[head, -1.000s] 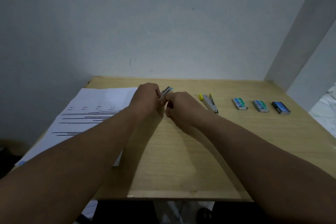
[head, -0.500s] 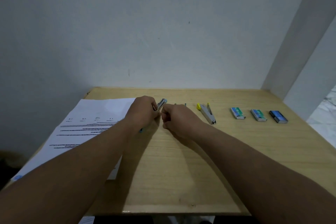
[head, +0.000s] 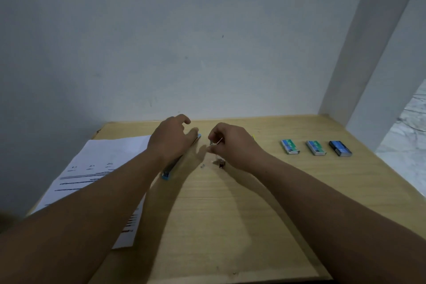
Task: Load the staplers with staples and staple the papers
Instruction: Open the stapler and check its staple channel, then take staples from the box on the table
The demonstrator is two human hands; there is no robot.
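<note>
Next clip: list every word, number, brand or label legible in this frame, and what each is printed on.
No text in this frame can be read for certain.
Papers: dark printed lines, too blurred to read.
Left staple box: white marks on the blue-green lid, possibly "10", not sure.
Middle staple box: print too small to read.
Dark blue staple box: print too small to read.
Blue stapler under the left hand: no marking shows.

Single head view — faces forward-down, close over table [head: 230,226].
</note>
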